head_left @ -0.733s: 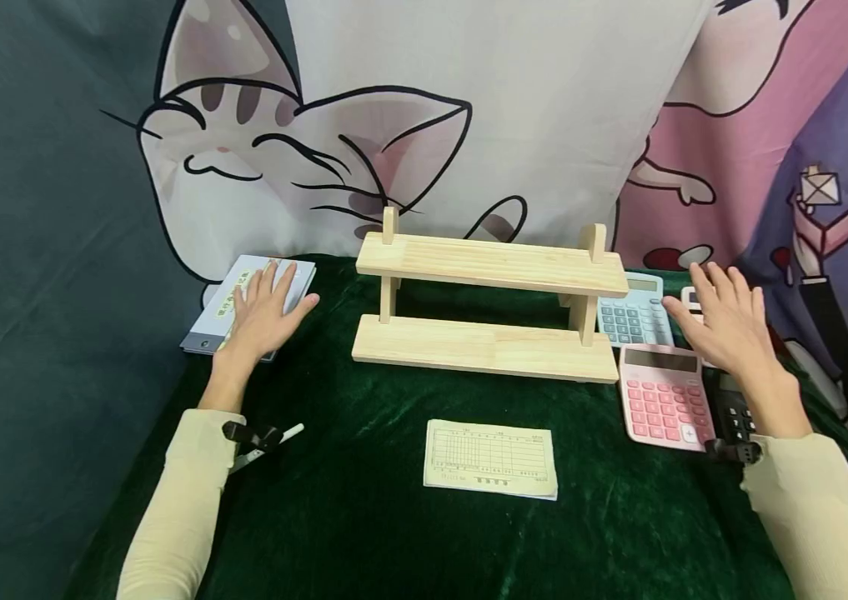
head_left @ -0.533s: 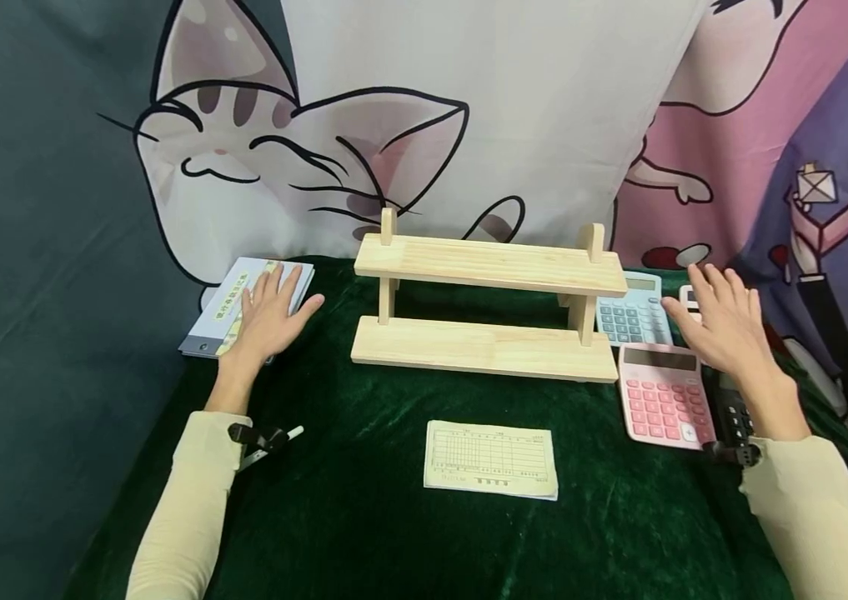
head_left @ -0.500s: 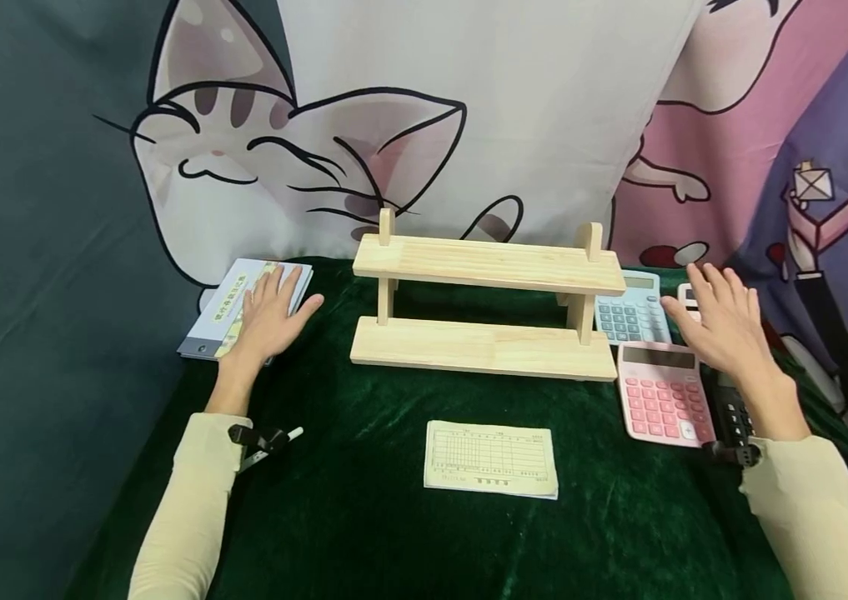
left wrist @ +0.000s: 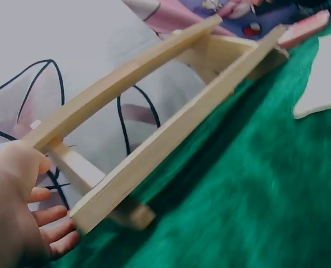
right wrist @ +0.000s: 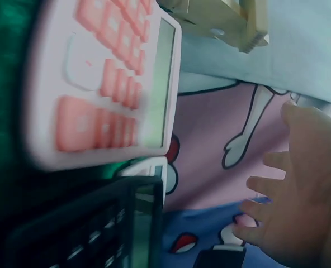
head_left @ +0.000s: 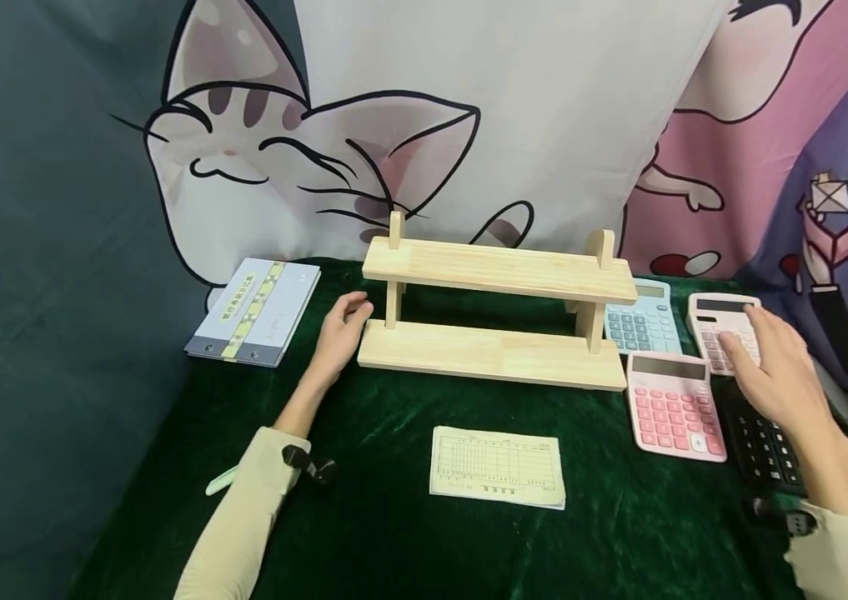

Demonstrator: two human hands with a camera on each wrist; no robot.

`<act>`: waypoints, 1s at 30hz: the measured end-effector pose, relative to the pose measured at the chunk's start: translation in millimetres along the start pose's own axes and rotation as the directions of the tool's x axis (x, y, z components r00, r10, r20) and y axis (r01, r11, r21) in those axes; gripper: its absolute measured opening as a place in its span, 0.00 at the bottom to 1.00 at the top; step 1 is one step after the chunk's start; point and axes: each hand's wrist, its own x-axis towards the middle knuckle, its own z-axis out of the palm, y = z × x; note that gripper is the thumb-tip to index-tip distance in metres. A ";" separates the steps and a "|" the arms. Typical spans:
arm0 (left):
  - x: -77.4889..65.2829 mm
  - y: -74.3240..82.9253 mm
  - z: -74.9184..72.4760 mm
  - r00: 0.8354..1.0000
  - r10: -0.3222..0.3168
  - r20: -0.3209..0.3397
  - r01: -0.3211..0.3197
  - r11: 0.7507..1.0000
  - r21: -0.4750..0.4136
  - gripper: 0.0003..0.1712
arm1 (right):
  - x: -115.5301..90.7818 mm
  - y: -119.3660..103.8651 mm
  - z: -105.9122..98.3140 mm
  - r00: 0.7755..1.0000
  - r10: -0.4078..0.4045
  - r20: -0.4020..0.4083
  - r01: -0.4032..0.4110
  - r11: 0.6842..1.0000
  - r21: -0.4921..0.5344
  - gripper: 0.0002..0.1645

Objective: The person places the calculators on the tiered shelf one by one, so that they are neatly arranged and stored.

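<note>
On the green cloth (head_left: 363, 533):
Wooden shelf (head_left: 494, 308): two-tier, mid-table; likely stiff and light, best taken by both ends.
Notebook (head_left: 254, 312): far left, spine writing too small to read.
Calculators: pale pink calculator (head_left: 724, 332), likely light, hard plastic, slippery; no brand legible.
Form slip (head_left: 497, 467): print unreadable.
Left hand (head_left: 341, 333): loosely curled fingers, empty, at the shelf's left end.
Right hand (head_left: 780, 367): relaxed fingers over the pale pink calculator; contact unclear.

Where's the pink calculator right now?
In the head view, the pink calculator lies on the right, between the wooden shelf and the black calculator.
</note>
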 end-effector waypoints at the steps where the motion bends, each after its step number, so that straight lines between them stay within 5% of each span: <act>1: 1.1 -0.1 6.6 1.000 -0.020 -0.010 0.019 0.999 -0.043 0.27 | -5.5 1.4 -1.2 1.000 0.023 -0.011 -0.023 0.999 0.023 0.40; 5: 2.8 -2.3 26.2 0.996 -0.085 -0.027 0.081 0.991 -0.110 0.24 | -32.2 5.5 -3.9 0.985 0.162 -0.062 -0.156 0.984 0.092 0.40; 9: 2.1 -8.3 35.7 0.995 -0.091 -0.041 0.085 0.988 -0.131 0.19 | -58.7 9.5 -3.0 0.937 0.335 -0.100 -0.323 0.939 0.117 0.40; 11: 2.2 -13.7 37.2 0.993 -0.107 -0.051 0.098 0.982 -0.163 0.18 | -68.3 12.4 -0.2 0.893 0.438 -0.103 -0.421 0.894 0.154 0.40; 16: 2.5 -25.8 37.1 0.985 -0.152 -0.084 0.122 0.950 -0.289 0.17 | -81.9 21.8 14.7 0.737 0.668 -0.102 -0.610 0.722 0.327 0.38; 19: 1.5 -28.1 37.9 0.988 -0.133 -0.073 0.104 0.944 -0.314 0.18 | -89.1 30.7 20.8 0.683 0.719 -0.129 -0.645 0.677 0.354 0.38; 22: -0.7 -28.6 37.9 0.991 -0.120 -0.064 0.095 0.949 -0.299 0.18 | -95.7 41.0 25.2 0.677 0.724 -0.132 -0.679 0.684 0.265 0.42; 26: -2.8 -28.5 35.0 0.988 -0.123 -0.095 0.092 0.955 -0.283 0.17 | -95.7 52.9 32.5 0.737 0.674 -0.043 -0.670 0.738 0.075 0.55; 30: -0.9 -28.3 33.7 0.988 -0.124 -0.093 0.095 0.958 -0.271 0.18 | -89.7 58.1 36.0 0.760 0.649 0.037 -0.646 0.760 -0.064 0.65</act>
